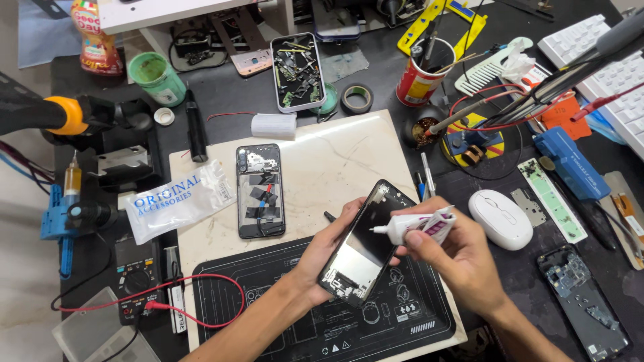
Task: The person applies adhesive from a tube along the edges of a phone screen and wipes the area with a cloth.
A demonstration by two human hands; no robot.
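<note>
My left hand (pixel 322 251) grips a black phone screen panel (pixel 362 245) from its left edge and holds it tilted above a black work mat (pixel 268 295). In my right hand (pixel 456 258) is a small white glue tube (pixel 419 224) with a pink label. Its nozzle points left and touches the panel's right edge. An opened phone body (pixel 260 191), its inner parts showing, lies flat on the white marble slab (pixel 335 161) to the left of my hands.
A clear plastic bag (pixel 178 201) lies left of the open phone. A white mouse (pixel 500 218) and a blue tool (pixel 570 164) sit to the right. A multimeter (pixel 137 278) with red leads is at lower left. Further back are a parts tray (pixel 297 70), a red cup (pixel 419 77) and a tape roll (pixel 356 98).
</note>
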